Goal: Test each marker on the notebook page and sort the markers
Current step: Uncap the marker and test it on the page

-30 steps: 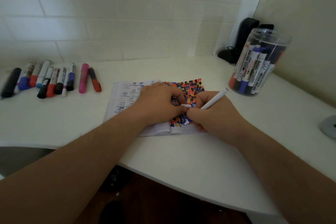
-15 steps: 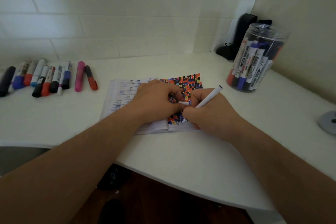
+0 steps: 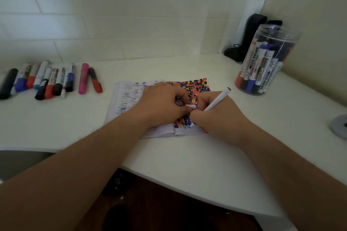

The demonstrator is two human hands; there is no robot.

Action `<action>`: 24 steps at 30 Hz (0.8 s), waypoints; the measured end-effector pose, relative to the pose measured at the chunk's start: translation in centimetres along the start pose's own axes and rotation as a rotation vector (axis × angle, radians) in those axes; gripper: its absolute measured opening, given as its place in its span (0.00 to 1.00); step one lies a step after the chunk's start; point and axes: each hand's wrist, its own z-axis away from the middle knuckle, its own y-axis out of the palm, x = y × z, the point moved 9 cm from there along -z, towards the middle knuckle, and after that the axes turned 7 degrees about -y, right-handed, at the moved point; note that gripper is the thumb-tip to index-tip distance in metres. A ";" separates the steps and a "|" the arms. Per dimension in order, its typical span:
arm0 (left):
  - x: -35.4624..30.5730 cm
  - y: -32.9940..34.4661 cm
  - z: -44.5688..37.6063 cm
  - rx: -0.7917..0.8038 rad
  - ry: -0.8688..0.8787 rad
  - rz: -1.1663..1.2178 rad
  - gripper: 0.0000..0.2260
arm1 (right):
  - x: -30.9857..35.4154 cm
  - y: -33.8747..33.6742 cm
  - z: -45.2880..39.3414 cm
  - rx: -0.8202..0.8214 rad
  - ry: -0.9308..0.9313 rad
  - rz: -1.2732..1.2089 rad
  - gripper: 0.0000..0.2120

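Note:
An open notebook (image 3: pixel 127 97) lies on the white desk (image 3: pixel 169 155); its right page is covered in red, black, blue and orange dabs. My right hand (image 3: pixel 216 116) grips a thin white marker (image 3: pixel 218 99) over that page, its tip hidden by my fingers. My left hand (image 3: pixel 159 105) rests on the notebook and pinches a small white cap (image 3: pixel 190 106) beside the right hand. A row of several markers (image 3: pixel 50 80) lies at the left by the wall. A clear jar (image 3: pixel 266 58) at the right holds several more markers.
Black objects (image 3: pixel 249 33) stand in the corner behind the jar. A grey round disc (image 3: pixel 339 125) sits at the desk's right edge. The desk's curved front edge runs under my forearms, with dark floor below.
Both hands stay close together over the coloured page; the marker's back end has shifted only slightly. The camera has tilted a little.

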 end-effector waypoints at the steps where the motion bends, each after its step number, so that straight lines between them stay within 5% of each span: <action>1: 0.0 0.0 0.0 -0.005 -0.001 0.006 0.20 | -0.1 -0.1 0.0 -0.005 0.007 -0.014 0.12; 19: 0.1 -0.1 0.0 -0.006 0.005 0.011 0.23 | -0.7 -0.3 0.1 -0.021 0.054 -0.163 0.12; 24: 0.0 -0.2 0.1 -0.003 0.000 0.002 0.14 | -0.4 0.0 0.0 0.019 0.017 -0.056 0.12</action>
